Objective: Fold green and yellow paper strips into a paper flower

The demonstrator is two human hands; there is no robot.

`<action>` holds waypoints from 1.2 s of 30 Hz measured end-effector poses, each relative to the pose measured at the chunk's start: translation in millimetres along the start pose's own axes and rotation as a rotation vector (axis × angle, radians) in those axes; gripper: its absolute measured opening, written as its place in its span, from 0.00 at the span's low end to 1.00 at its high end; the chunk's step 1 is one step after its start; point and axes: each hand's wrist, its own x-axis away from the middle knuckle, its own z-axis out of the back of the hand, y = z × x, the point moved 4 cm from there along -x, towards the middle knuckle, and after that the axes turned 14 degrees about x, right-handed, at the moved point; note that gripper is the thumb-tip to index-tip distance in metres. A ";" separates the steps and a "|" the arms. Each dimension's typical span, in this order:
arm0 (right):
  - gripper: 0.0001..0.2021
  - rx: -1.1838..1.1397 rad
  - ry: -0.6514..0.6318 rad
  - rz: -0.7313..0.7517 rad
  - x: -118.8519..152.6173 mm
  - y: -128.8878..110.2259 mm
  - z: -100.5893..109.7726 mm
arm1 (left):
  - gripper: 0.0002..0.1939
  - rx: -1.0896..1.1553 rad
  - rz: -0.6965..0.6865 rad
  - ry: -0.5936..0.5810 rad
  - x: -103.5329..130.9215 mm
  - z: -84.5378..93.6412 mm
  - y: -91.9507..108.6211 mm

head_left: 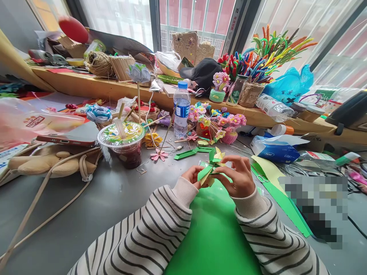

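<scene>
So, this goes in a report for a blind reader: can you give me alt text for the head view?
Both hands, the left hand and the right hand, in striped sleeves, pinch a small green and yellow folded paper piece above a green paper sheet. The grey table around it holds a lidded drink cup, a water bottle and small craft flowers.

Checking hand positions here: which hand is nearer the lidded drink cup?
Left. The left hand is closer to the lidded drink cup, which stands off to its left; the right hand is farther right.
</scene>
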 end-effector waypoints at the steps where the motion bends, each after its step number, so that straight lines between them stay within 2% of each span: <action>1: 0.05 -0.014 0.001 -0.001 -1.9 -0.2 2.4 | 0.19 0.022 0.045 -0.004 -0.2 0.4 1.1; 2: 0.05 -0.025 -0.001 0.004 -3.9 -0.4 5.1 | 0.21 0.034 0.069 -0.020 -0.5 1.2 2.9; 6: 0.04 -0.052 -0.041 0.087 -13.0 -3.2 15.8 | 0.27 0.141 0.284 -0.279 0.2 0.3 3.0; 8: 0.04 -0.081 -0.057 0.132 -16.4 -5.7 19.8 | 0.26 0.235 0.317 -0.326 0.4 0.9 3.7; 11: 0.05 -0.128 -0.083 0.183 -18.6 -10.4 21.7 | 0.25 0.266 0.316 -0.319 -0.3 -0.2 3.6; 14: 0.05 -0.154 -0.102 0.185 -17.1 -11.4 18.8 | 0.20 0.172 0.295 -0.222 -2.4 0.5 3.3; 16: 0.03 -0.146 -0.113 0.150 -14.2 -8.8 14.2 | 0.19 0.163 0.244 -0.155 -4.3 1.4 5.7; 18: 0.08 -0.130 -0.126 0.080 -10.3 -5.0 8.3 | 0.20 0.210 0.148 -0.076 -6.1 3.2 10.0; 20: 0.11 -0.152 -0.136 -0.040 -5.9 -1.2 2.6 | 0.22 0.258 0.037 -0.004 -7.1 5.4 13.7; 22: 0.07 -0.203 -0.151 -0.170 -1.7 0.0 -2.0 | 0.23 0.265 -0.059 0.028 -7.4 6.6 15.2; 26: 0.14 -0.328 -0.405 -0.284 5.5 -8.4 -15.8 | 0.20 0.127 -0.220 -0.001 -6.0 6.6 15.8; 30: 0.16 -0.489 -0.617 -0.460 12.3 -10.6 -25.9 | 0.16 -0.042 -0.336 -0.060 -4.5 6.4 17.5; 36: 0.15 -0.561 -0.642 -0.544 14.6 -5.5 -29.7 | 0.16 -0.143 -0.436 -0.122 -8.0 9.0 16.8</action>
